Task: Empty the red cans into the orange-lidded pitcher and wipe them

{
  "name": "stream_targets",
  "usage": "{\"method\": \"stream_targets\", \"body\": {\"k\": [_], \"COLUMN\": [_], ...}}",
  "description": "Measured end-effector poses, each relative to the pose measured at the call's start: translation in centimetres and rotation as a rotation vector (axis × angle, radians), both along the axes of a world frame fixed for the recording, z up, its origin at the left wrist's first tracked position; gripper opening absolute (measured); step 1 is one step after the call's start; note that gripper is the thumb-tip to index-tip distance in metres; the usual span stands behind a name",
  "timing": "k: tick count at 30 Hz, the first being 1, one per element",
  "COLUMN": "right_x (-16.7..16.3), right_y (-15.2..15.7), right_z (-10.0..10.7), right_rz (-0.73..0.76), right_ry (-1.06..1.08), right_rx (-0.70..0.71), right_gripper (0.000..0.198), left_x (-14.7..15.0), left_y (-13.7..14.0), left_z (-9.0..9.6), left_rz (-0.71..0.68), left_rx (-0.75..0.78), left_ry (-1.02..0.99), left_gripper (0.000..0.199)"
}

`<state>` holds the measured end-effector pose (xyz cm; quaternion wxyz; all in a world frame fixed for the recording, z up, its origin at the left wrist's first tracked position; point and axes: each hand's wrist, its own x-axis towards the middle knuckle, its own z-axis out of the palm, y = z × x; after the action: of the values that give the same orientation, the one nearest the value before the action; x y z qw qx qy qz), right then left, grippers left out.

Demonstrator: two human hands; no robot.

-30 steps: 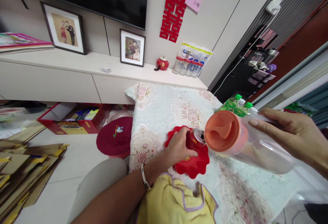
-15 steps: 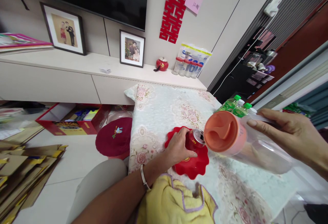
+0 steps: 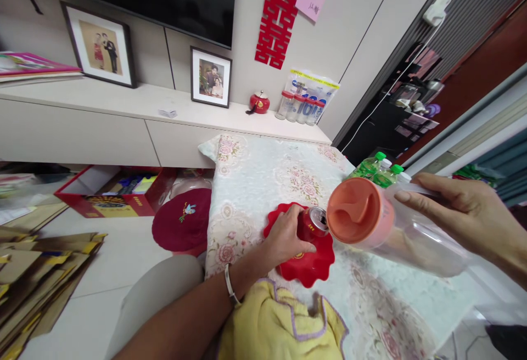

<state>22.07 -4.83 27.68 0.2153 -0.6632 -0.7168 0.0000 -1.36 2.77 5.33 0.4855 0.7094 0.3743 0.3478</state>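
Note:
My left hand [image 3: 287, 237] is wrapped round a red drink can [image 3: 309, 225], whose opened top faces up. Can and hand are over a red scalloped plate [image 3: 317, 272] on the table. In my right hand [image 3: 469, 212] is the handle of a clear plastic pitcher [image 3: 428, 247] with an orange lid [image 3: 356, 212]. The pitcher lies tilted almost on its side, its lid toward the can and close to the can's rim. Whether liquid runs between them cannot be seen. A yellow cloth [image 3: 284, 327] with purple edging lies at the table's near side.
A flowered tablecloth [image 3: 263, 168] covers the table. Green-capped bottles [image 3: 373, 168] stand behind the pitcher. On the white cabinet [image 3: 181, 102] are framed photos, a red pot [image 3: 259, 102] and several glass jars [image 3: 298, 108]. To the left are a dark red stool [image 3: 181, 225] and flattened cardboard [image 3: 41, 272].
Both hands keep their hold, and the can and pitcher stay almost in the same place. The whole view has shifted very slightly.

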Motion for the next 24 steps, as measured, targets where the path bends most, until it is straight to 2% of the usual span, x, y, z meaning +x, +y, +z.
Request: {"method": "stream_targets", "body": {"k": [16,24], "right_x": [-0.13,-0.68], "right_y": [0.02,0.12], "right_z": [0.01,0.45], "right_rz": [-0.011,0.032], "right_ry": [-0.012,-0.023], "right_rx": [-0.002,0.027], "right_gripper": [0.063,0.065], "left_x": [-0.09,-0.12], "left_y": [0.0,0.06], "left_z": [0.11,-0.1], "left_rz": [-0.039,-0.039], "left_rx": [-0.016,-0.03], "left_ry": [0.003,0.005], "left_gripper": [0.07,0.073]}}
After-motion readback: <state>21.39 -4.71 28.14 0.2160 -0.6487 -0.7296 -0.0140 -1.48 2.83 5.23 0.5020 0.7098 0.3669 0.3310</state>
